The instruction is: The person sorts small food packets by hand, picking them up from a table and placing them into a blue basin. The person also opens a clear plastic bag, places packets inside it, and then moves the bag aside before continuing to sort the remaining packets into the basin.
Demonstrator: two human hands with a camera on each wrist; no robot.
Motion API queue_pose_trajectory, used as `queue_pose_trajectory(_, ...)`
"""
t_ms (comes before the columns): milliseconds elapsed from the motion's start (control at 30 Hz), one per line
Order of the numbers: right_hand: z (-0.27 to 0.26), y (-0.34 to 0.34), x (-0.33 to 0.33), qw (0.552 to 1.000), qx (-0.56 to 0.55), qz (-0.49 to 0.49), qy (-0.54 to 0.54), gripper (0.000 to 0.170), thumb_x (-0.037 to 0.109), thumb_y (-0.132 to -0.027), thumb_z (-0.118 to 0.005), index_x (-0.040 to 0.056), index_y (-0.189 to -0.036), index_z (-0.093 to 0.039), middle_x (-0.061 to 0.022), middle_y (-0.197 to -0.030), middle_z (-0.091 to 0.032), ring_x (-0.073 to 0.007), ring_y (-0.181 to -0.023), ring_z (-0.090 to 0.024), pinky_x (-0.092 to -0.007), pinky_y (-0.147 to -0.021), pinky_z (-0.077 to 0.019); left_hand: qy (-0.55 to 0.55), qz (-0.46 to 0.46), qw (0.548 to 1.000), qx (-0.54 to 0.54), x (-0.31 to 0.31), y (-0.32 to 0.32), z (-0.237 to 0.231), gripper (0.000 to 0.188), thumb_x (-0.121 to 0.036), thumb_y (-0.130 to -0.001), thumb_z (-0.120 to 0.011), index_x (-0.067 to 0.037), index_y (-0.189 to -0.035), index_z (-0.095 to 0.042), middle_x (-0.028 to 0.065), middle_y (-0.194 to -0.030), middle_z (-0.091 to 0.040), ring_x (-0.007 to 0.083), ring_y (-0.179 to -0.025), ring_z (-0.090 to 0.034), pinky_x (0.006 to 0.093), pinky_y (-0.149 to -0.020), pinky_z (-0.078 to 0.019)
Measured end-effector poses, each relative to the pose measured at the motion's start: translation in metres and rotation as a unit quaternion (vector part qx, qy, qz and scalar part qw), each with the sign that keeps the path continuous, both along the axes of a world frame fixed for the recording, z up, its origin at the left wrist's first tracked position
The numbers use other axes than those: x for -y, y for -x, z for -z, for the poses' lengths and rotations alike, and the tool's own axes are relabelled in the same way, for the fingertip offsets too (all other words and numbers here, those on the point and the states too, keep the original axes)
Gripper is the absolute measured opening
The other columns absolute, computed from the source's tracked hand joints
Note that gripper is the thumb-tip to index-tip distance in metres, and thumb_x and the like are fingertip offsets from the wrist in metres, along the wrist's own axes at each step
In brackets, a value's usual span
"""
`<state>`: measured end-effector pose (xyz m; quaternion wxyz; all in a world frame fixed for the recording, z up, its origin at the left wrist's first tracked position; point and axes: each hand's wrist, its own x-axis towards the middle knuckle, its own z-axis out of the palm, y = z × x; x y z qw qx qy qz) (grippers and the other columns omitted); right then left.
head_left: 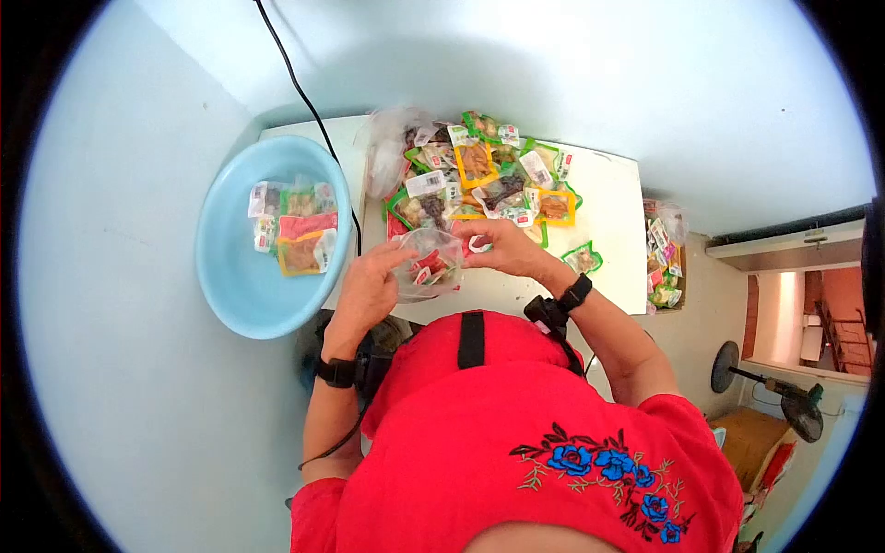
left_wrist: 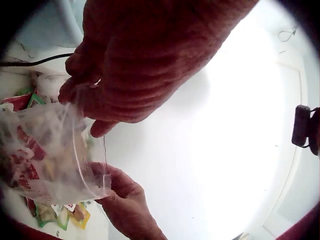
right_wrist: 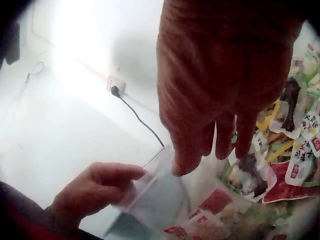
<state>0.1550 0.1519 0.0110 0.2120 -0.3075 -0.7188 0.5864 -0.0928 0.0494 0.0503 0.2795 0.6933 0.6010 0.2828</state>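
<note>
Two hands (head_left: pixel 371 279) (head_left: pixel 507 249) at edge of bag (head_left: pixel 430 265)

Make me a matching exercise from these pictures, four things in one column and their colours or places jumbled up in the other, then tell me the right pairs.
Column one:
1. Basin
2. Clear bag
3. Heap of packets
4. Shirt

Column two:
A. On the white table
B. Red, with blue flowers
C. Light blue, with a few food pouches inside
D. Held between the left hand and right hand

Right pairs: 1-C, 2-D, 3-A, 4-B.
</note>
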Motion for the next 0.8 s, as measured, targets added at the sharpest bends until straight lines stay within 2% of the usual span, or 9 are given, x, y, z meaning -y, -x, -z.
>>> queue_pose_trajectory(67,0.009,0.006,0.000,0.999,0.039,0.003,-0.006,0.022,0.011,-0.084,-0.072,0.0029,-0.104,-0.070,-0.0050,-0.105,-0.069,-0.0116,-0.092,-0.063,-0.0295,-0.083,-0.0524,-0.001,0.007,1.000,-0.005,-0.001,0.003,-0.001,0.044,0.012,-0.071,-0.046,-0.002,-0.106,-0.068,0.0224,-0.117,-0.064,0.0399,-0.108,-0.061,0.0394,-0.092,-0.0487)
queue_pose_trajectory(167,0.022,0.013,0.003,0.997,0.001,0.061,0.056,0.014,0.010,-0.083,-0.070,0.0000,-0.093,-0.068,-0.0018,-0.080,-0.066,-0.0092,-0.074,-0.059,-0.0267,-0.070,-0.0497,0.001,0.006,1.000,-0.011,-0.002,0.014,0.004,0.034,0.008,-0.075,-0.051,-0.001,-0.102,-0.069,0.0209,-0.116,-0.065,0.0389,-0.102,-0.063,0.0391,-0.087,-0.0501)
queue_pose_trajectory(200,0.027,0.014,0.003,0.995,-0.002,0.090,0.050,0.013,0.010,-0.083,-0.070,0.0001,-0.091,-0.068,-0.0015,-0.079,-0.065,-0.0083,-0.073,-0.058,-0.0257,-0.068,-0.0487,0.003,0.006,1.000,-0.012,-0.004,0.015,-0.001,0.030,0.006,-0.077,-0.053,0.000,-0.101,-0.069,0.0203,-0.115,-0.065,0.0382,-0.099,-0.064,0.0389,-0.085,-0.0507)
queue_pose_trajectory(300,0.031,0.012,0.006,0.987,0.004,0.162,0.021,0.011,0.011,-0.085,-0.068,0.0001,-0.088,-0.068,0.0002,-0.075,-0.062,-0.0057,-0.069,-0.054,-0.0230,-0.063,-0.0457,0.154,0.011,0.988,-0.014,-0.002,0.021,-0.026,0.018,-0.002,-0.080,-0.063,0.001,-0.096,-0.070,0.0181,-0.110,-0.067,0.0338,-0.090,-0.065,0.0378,-0.079,-0.0514)
queue_pose_trajectory(367,0.024,0.010,0.009,0.984,0.022,0.177,-0.012,0.012,0.012,-0.087,-0.067,0.0001,-0.088,-0.067,0.0024,-0.074,-0.060,-0.0042,-0.067,-0.052,-0.0215,-0.061,-0.0438,0.088,0.037,0.995,-0.038,0.002,0.031,-0.019,0.015,-0.006,-0.079,-0.069,0.001,-0.092,-0.070,0.0163,-0.107,-0.068,0.0308,-0.084,-0.065,0.0366,-0.074,-0.0515)
queue_pose_trajectory(467,0.018,0.012,0.016,0.979,-0.017,0.193,0.066,0.014,0.014,-0.090,-0.066,0.0001,-0.089,-0.065,0.0047,-0.073,-0.057,-0.0028,-0.067,-0.049,-0.0208,-0.060,-0.0419,-0.061,0.036,0.996,-0.053,0.007,0.049,0.003,0.014,-0.008,-0.077,-0.073,0.001,-0.088,-0.070,0.0151,-0.102,-0.068,0.0288,-0.079,-0.065,0.0356,-0.070,-0.0517)
queue_pose_trajectory(500,0.016,0.013,0.019,0.978,-0.027,0.197,0.057,0.014,0.014,-0.090,-0.065,0.0000,-0.089,-0.065,0.0050,-0.072,-0.056,-0.0027,-0.067,-0.048,-0.0207,-0.060,-0.0415,-0.120,0.030,0.991,-0.054,0.008,0.051,0.004,0.013,-0.008,-0.077,-0.073,0.001,-0.087,-0.070,0.0149,-0.100,-0.069,0.0285,-0.078,-0.066,0.0353,-0.069,-0.0517)
queue_pose_trajectory(700,0.007,0.012,0.033,0.967,-0.064,0.246,0.032,0.011,0.010,-0.092,-0.064,-0.0004,-0.091,-0.065,0.0034,-0.074,-0.059,-0.0034,-0.069,-0.052,-0.0209,-0.062,-0.0441,-0.077,-0.001,0.997,0.025,0.006,0.050,0.000,0.009,-0.004,-0.078,-0.071,-0.001,-0.087,-0.070,0.0131,-0.090,-0.069,0.0299,-0.082,-0.066,0.0358,-0.073,-0.0520)
queue_pose_trajectory(800,0.009,0.013,0.041,0.959,-0.070,0.274,0.028,0.009,0.008,-0.092,-0.063,-0.0006,-0.091,-0.066,0.0013,-0.078,-0.063,-0.0050,-0.072,-0.056,-0.0217,-0.065,-0.0473,-0.148,-0.002,0.989,0.019,0.003,0.044,0.011,0.015,-0.002,-0.079,-0.069,-0.002,-0.094,-0.069,0.0123,-0.088,-0.067,0.0313,-0.083,-0.064,0.0386,-0.071,-0.0517)
